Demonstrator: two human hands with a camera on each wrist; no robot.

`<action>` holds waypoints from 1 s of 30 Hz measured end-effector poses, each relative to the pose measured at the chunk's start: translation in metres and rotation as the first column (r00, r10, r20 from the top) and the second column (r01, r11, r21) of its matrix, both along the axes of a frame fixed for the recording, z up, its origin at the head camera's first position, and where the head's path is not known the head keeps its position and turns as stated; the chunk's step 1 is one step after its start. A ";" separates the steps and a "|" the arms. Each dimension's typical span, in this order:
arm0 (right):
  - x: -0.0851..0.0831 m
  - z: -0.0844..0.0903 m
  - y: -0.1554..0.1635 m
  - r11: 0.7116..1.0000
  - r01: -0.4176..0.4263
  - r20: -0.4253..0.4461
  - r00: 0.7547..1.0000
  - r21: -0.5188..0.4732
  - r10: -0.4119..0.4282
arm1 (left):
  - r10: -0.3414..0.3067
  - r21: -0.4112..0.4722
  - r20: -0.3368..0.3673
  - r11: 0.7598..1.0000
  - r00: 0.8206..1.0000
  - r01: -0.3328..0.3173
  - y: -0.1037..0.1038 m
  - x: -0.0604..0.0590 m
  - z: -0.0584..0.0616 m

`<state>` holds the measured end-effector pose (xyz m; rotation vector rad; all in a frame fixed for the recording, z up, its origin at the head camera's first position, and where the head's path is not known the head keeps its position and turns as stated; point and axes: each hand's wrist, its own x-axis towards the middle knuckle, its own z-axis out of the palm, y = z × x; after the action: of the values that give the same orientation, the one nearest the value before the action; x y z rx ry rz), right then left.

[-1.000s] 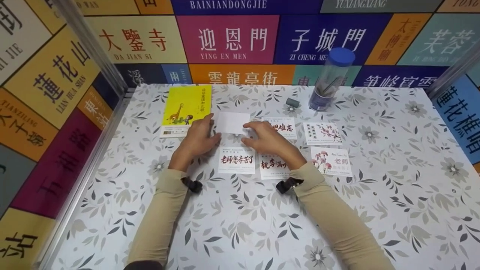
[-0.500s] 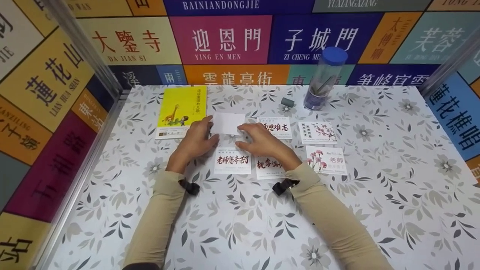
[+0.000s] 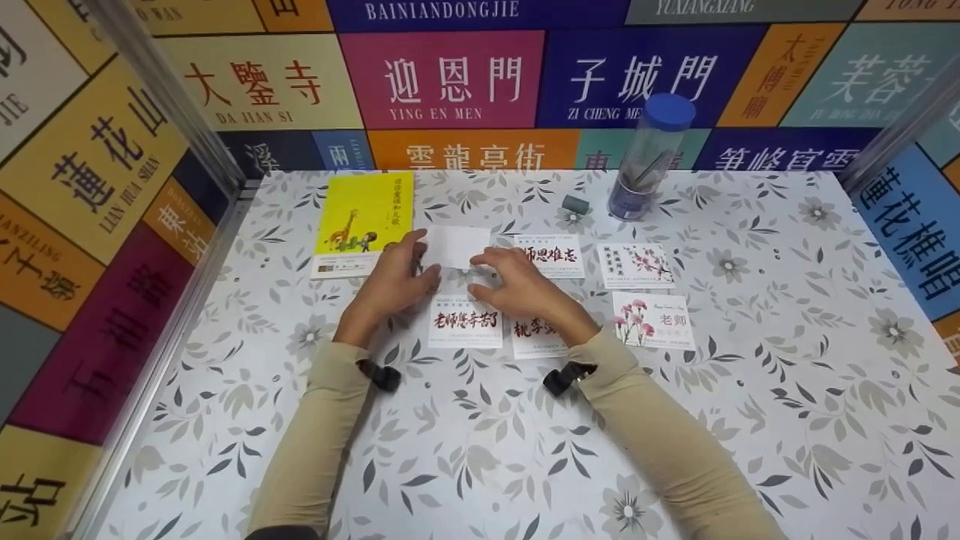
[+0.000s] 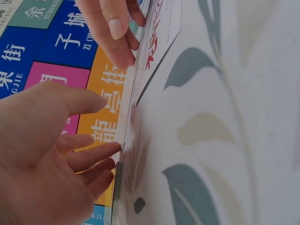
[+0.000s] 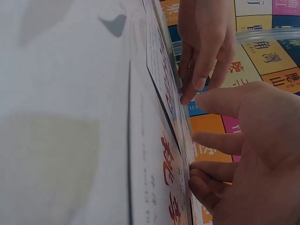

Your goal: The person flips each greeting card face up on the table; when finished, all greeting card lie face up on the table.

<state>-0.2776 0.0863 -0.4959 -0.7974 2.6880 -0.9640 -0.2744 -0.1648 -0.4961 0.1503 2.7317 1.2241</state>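
A blank white card [image 3: 456,246] lies on the patterned tabletop between the two hands. My left hand [image 3: 391,279] is at its left edge, fingers extended and overlapping the lower right of a yellow book [image 3: 367,214]. At the card's right edge are the fingertips of my right hand [image 3: 521,285], whose wrist side covers part of a printed card [image 3: 536,341]. Both wrist views show the left hand [image 4: 61,154] and the right hand [image 5: 253,154] with loosely extended fingers near the surface, thumbs apart from them. Whether the fingertips press on the card is hard to tell.
Other printed cards lie about: one with red writing [image 3: 465,322] nearest me, one behind the right hand [image 3: 555,256], a blossom card [image 3: 637,266] and a carnation card [image 3: 652,321] at right. Behind stand a blue-lidded clear canister [image 3: 643,161] and a small dark green cylinder [image 3: 575,205].
The head view has shifted slightly, so everything sits a little further left. The right hand's fingertips have edged left over the blank card's right side. The other cards have stayed put.
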 end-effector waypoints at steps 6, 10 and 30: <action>-0.001 -0.001 0.001 1.000 -0.012 -0.012 1.000 -0.023 0.012 | 0.035 0.038 0.023 0.999 0.999 -0.036 0.001 -0.001 -0.001; -0.002 -0.002 0.000 1.000 -0.019 -0.019 1.000 -0.011 0.019 | 0.040 0.089 0.046 0.995 0.998 -0.044 0.003 0.001 -0.001; 0.002 0.009 0.005 0.992 0.001 0.026 1.000 0.128 -0.004 | 0.087 0.047 0.077 0.995 0.993 -0.090 0.011 0.004 0.008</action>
<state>-0.2760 0.0913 -0.4866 -0.7503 2.6966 -0.7865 -0.2705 -0.1535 -0.4879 -0.0115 2.6704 1.2945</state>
